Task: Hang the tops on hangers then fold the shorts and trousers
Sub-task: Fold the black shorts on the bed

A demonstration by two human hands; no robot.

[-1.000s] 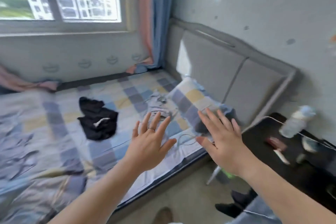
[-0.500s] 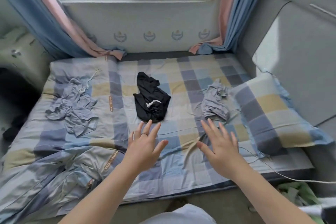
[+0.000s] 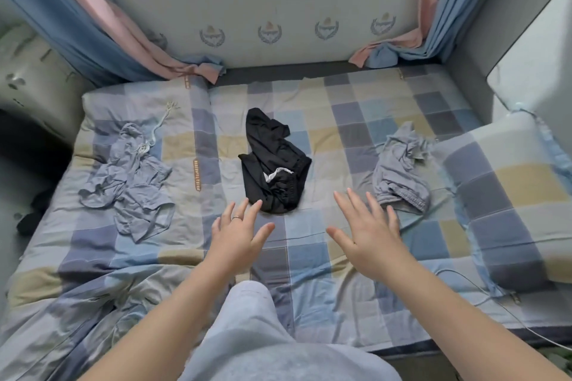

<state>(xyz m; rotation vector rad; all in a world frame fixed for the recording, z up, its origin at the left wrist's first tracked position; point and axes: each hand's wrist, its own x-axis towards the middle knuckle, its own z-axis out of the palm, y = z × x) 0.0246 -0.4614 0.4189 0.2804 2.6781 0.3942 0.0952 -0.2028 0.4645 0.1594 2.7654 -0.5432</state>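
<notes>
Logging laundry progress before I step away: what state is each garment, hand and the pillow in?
black garment: crumpled, unfolded, mid-bed.
blue-grey garment: crumpled, unfolded, on the bed's left side, drawstring trailing.
grey garment: bunched, unfolded, beside the pillow.
left hand: open, fingers spread, holding nothing.
right hand: open, fingers spread, holding nothing.
pillow: lying flat at the bed's right end.

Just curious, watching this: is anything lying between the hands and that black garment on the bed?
Nothing visible does. The left hand and right hand are spread open over bare checked bedsheet. The black garment lies uncovered right at the left hand's fingertips.
</notes>
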